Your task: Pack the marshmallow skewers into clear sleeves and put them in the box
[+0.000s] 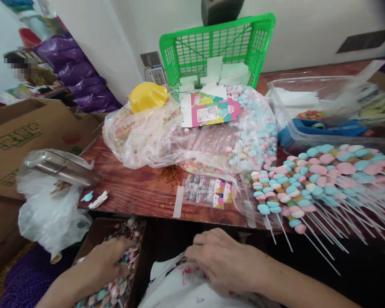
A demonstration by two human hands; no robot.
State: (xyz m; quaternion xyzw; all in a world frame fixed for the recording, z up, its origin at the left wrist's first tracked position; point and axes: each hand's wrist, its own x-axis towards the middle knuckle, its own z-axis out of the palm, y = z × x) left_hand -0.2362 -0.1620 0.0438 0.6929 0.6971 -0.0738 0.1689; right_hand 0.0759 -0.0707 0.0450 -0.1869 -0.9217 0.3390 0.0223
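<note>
My left hand (107,261) reaches down into a brown cardboard box (93,233) of packed candy skewers below the table's front edge; its fingers are buried among the packets, so their grip is hidden. My right hand (221,259) rests palm down with fingers curled on a clear plastic bag (179,286) in my lap, pressing its crumpled top. On the wooden table (141,188) just ahead lie a flat printed clear packet (207,191) and, at the right, a heap of pastel marshmallow skewers (311,179) with their white sticks pointing toward me.
Big clear bags of loose marshmallows (192,137) fill the table's middle, with a printed card (208,110), a yellow object (147,96) and a green basket (216,49) behind. A clear tub (327,115) stands at right. A steel tool (59,167) lies on a white bag at left, beside cardboard boxes (22,137).
</note>
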